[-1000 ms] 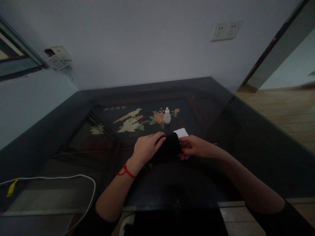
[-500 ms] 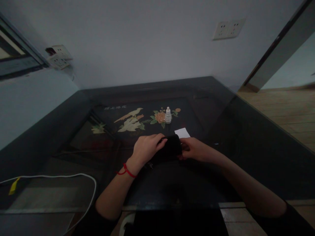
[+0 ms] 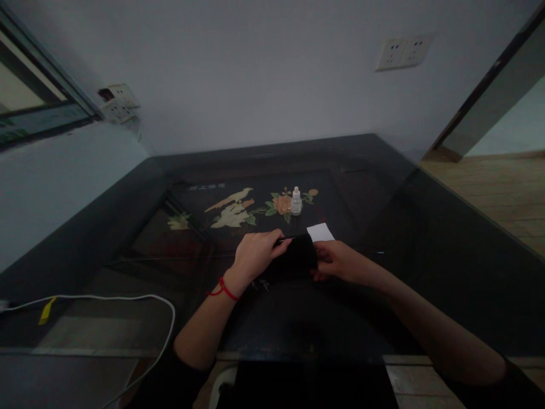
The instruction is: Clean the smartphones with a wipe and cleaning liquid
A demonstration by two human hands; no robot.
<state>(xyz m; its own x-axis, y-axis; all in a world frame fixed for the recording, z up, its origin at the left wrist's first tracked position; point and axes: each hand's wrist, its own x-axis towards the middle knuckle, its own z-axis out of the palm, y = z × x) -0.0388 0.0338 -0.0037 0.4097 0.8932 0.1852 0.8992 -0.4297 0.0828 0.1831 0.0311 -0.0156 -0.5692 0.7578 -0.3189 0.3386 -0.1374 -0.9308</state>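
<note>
A black, soft-edged object like a case or pouch [image 3: 298,254] is held low over the dark table in front of me. My left hand [image 3: 259,255] is closed round its left end, with the thumb along the upper edge. At its right end, the fingers of my right hand [image 3: 332,261] are bent and closed on the edge; some fingertips are hidden behind it. A white square of paper or cloth [image 3: 320,232] lies just beyond my right hand. Farther back stands a small clear bottle [image 3: 296,204] with a white cap.
The glossy black tabletop [image 3: 366,187] carries a bird-and-flower inlay [image 3: 232,207]. A white cable [image 3: 128,297] with a yellow tag [image 3: 47,311] runs across its left front. Behind rises a wall with sockets [image 3: 404,52]. Small pale marks near my left wrist are unclear.
The view has shifted slightly, so everything sits a little farther right. Both hands keep their hold on the black case-like object, which looks slightly tilted compared with before.
</note>
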